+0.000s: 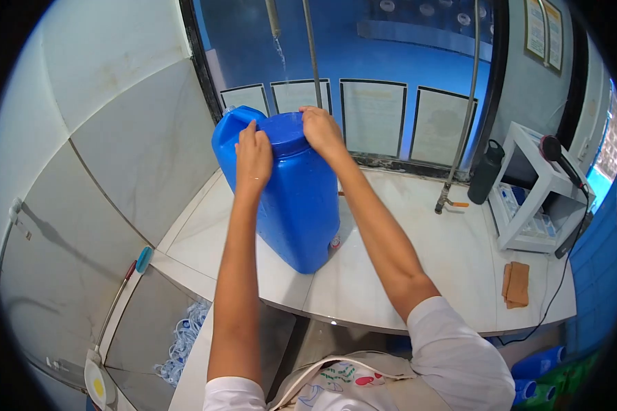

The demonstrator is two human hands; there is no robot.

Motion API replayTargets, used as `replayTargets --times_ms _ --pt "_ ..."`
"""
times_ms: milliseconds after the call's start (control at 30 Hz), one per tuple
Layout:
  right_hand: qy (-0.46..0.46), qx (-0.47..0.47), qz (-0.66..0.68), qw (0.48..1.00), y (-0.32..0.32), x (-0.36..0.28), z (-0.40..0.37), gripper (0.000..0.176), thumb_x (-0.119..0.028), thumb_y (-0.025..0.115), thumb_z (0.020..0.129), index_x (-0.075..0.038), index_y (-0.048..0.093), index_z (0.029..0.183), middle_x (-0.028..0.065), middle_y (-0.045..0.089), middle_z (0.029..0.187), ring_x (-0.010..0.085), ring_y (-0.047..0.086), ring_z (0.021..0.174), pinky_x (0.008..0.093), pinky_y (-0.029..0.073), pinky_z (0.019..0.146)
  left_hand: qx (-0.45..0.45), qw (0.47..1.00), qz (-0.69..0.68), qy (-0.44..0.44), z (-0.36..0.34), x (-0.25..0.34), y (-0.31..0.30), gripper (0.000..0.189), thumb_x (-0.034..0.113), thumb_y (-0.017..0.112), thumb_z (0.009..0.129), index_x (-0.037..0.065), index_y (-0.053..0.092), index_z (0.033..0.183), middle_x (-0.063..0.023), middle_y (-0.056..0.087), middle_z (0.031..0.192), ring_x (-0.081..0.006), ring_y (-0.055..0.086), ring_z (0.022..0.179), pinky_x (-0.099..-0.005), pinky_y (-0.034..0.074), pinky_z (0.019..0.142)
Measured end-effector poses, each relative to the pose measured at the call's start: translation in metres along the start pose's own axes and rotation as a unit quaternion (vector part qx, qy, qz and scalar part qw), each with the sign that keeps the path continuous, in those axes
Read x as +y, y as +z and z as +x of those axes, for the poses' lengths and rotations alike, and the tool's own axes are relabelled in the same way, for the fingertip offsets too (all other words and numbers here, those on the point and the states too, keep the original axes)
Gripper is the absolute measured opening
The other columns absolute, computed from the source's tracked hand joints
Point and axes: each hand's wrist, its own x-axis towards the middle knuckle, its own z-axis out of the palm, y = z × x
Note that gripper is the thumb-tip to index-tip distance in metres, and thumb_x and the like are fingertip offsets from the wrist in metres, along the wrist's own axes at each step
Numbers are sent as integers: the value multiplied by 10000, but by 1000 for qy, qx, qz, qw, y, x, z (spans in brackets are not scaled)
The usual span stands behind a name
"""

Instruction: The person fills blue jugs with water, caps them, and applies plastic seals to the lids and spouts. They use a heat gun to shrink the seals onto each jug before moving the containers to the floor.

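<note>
A tall blue plastic water container [298, 205] stands upright on the white tiled counter. Its wide round blue cap [281, 127] sits on the mouth at the top, beside the moulded handle. My left hand [253, 159] grips the cap's left side, with the fingers pointing up along its rim. On the opposite side, my right hand [320, 131] is closed around the cap's edge, its fingers curled over the top. The inside of the container is hidden under the cap.
Behind the container, water runs from a metal pipe [273, 20]. A valve with an orange lever [456, 203], a dark bottle [487, 171], a white shelf stand [535, 192] and a brown cloth [515, 285] are to the right. A long-handled brush [144, 259] leans at left.
</note>
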Motion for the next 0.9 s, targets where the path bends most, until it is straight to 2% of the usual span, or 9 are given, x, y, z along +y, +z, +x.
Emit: replayTargets --times_ms 100,200,267,367,467,567,600,700,900 --pt "9 74 -37 997 6 -6 -11 408 -235 320 858 -18 624 1022 214 598 1060 390 536 1023 441 397 911 -117 991 -70 11 20 -24 -13 532 267 287 899 -67 349 1309 -258 346 1360 -389 344 1245 -498 202 1060" --pt "-21 71 -53 996 9 10 -5 403 -220 316 859 -11 624 1011 217 603 1042 391 541 1009 449 397 904 -169 983 47 57 30 -9 -16 542 292 285 899 -57 373 1303 -255 325 1378 -393 325 1267 -543 200 1045" --pt "-36 80 -35 996 2 14 -5 405 -241 319 878 -4 624 999 232 600 1031 395 539 1006 442 398 897 -222 908 353 26 32 20 -15 545 322 286 900 -37 412 1290 -240 317 1391 -401 305 1285 -592 175 1032" --pt "-33 57 135 989 -7 21 -14 431 -290 320 908 5 621 999 242 597 1034 379 545 1016 400 408 892 -278 905 321 24 18 79 1 532 334 283 907 1 424 1297 -225 284 1415 -402 291 1296 -615 177 1022" --pt "36 41 505 861 -13 42 -44 443 -340 323 940 -28 571 1134 158 574 1148 237 518 1094 335 382 930 -233 887 369 153 14 89 54 425 304 306 907 53 528 1169 -247 476 1248 -401 469 1133 -603 323 950" --pt "284 48 358 888 -20 96 -98 403 -308 348 927 -37 566 1131 125 569 1135 203 516 992 331 373 896 -235 815 410 335 3 105 78 399 279 333 888 5 614 960 -261 578 1060 -422 533 1018 -548 402 889" --pt "339 -38 245 908 -33 113 -118 466 -354 353 923 -26 508 1215 94 508 1252 210 452 1163 363 290 1011 -290 825 356 331 -9 111 91 384 260 350 879 -8 626 871 -266 592 983 -425 554 951 -526 423 852" --pt "200 -320 -38 925 -84 198 -192 329 -203 493 862 -32 585 1128 138 600 1125 219 541 1025 319 388 922 -382 844 239 291 -65 81 154 391 233 385 867 -31 628 713 -269 602 847 -428 581 809 -482 447 791" --pt "293 -83 -117 945 -289 267 -287 159 -123 578 767 -54 698 845 127 676 847 228 644 811 318 498 754 -685 721 -88 61 -177 48 266 380 277 489 888 9 576 1143 -216 602 1079 -331 562 1029 -355 424 904"
